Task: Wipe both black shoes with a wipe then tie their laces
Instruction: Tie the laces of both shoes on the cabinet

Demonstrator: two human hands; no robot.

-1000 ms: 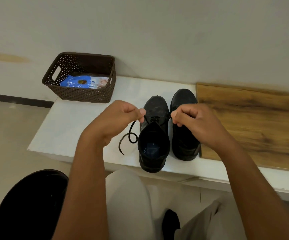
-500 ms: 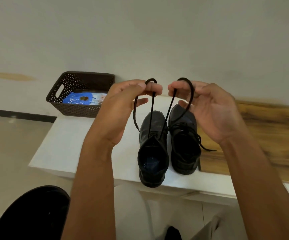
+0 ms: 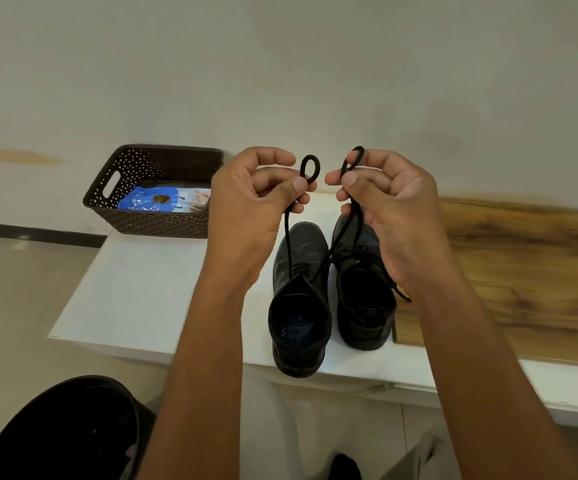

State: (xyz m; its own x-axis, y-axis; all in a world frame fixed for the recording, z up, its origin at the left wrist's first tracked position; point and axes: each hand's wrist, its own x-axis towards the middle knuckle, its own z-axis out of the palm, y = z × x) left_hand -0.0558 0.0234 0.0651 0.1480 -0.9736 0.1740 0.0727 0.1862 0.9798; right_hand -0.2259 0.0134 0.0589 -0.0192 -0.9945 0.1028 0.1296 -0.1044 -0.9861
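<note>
Two black shoes stand side by side on the white bench (image 3: 142, 292), heels toward me: the left shoe (image 3: 299, 299) and the right shoe (image 3: 363, 299). Above the left shoe both hands are raised. My left hand (image 3: 252, 199) pinches one end of the left shoe's lace (image 3: 289, 244), folded into a small loop. My right hand (image 3: 388, 199) pinches the other end (image 3: 344, 223) in a loop of its own. Both strands run taut down to the left shoe's eyelets. The right shoe's lace hangs loose at its right side.
A brown perforated basket (image 3: 149, 223) with a blue wipes pack (image 3: 149, 202) sits at the back left of the bench. A wooden board (image 3: 530, 271) lies right of the shoes. A black round bin (image 3: 58, 431) stands on the floor at lower left. My knees are below the bench edge.
Both hands rose from the left shoe's tongue, pulling the lace ends upward. Each end has been folded into a loop, and the loops have shrunk over the last half second.
</note>
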